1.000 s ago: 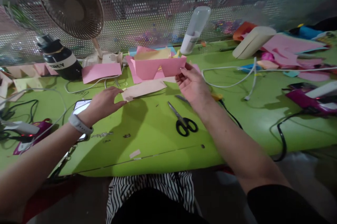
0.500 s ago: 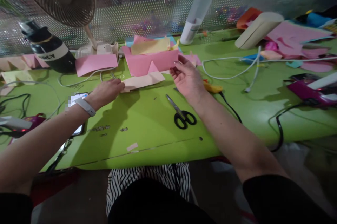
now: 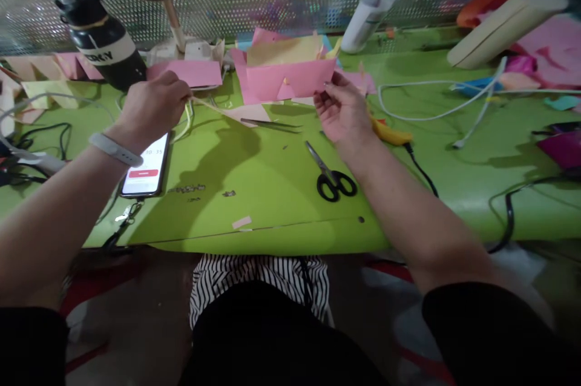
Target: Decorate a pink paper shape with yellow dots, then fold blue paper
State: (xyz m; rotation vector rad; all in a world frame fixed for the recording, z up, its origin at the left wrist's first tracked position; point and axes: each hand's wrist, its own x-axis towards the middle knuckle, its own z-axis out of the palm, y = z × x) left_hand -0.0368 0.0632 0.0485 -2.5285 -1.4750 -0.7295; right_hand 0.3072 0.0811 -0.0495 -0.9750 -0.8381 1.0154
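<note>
"Two hands are over the green bench (image 3: pixel 254 168). What does each one have?"

"The left hand (image 3: pixel 157 101) has its grip closed on the left end of the pale paper strip (image 3: pixel 252 112). That end is raised; the right end lies near the middle of the bench, in front of the pink card (image 3: pixel 299 74)."

"And the right hand (image 3: pixel 342 111)?"

"Its fingers are at the card's right edge. I cannot tell whether they pinch it or only steady it."

"How would you handle that?"

"Lightly, I think. Hold the strip near its end, and lift it slowly and low so it doesn't crease. The tweezers (image 3: pixel 272 125) lie over its right end and could be dragged along. A soft touch on the card should spare its edge from bending."

"The scissors (image 3: pixel 336 185)?"

"Nearer us, below the right hand; mind the wrist there."
</note>
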